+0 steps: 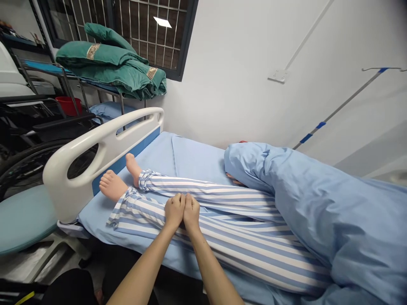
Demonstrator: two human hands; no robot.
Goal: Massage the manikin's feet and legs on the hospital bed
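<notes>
My left hand (174,210) and my right hand (191,210) lie side by side, touching, on the nearer leg (143,212) of a figure lying on a bed. Both hands are closed with curled fingers over the leg around its middle; the fingertips are hidden. Blue-and-white striped trousers (248,250) cover both legs, and the bare feet (113,185) point up near the footboard. The farther leg (203,186) rests straight beside the nearer one. A light blue quilt (318,203) is folded back over the upper body, hiding it.
A white footboard (104,137) closes the bed's left end, with a teal stool seat (25,218) and a wheelchair (28,148) beyond. Folded green quilts (111,63) sit on a rack under the barred window. An IV pole (345,106) rises behind the bed.
</notes>
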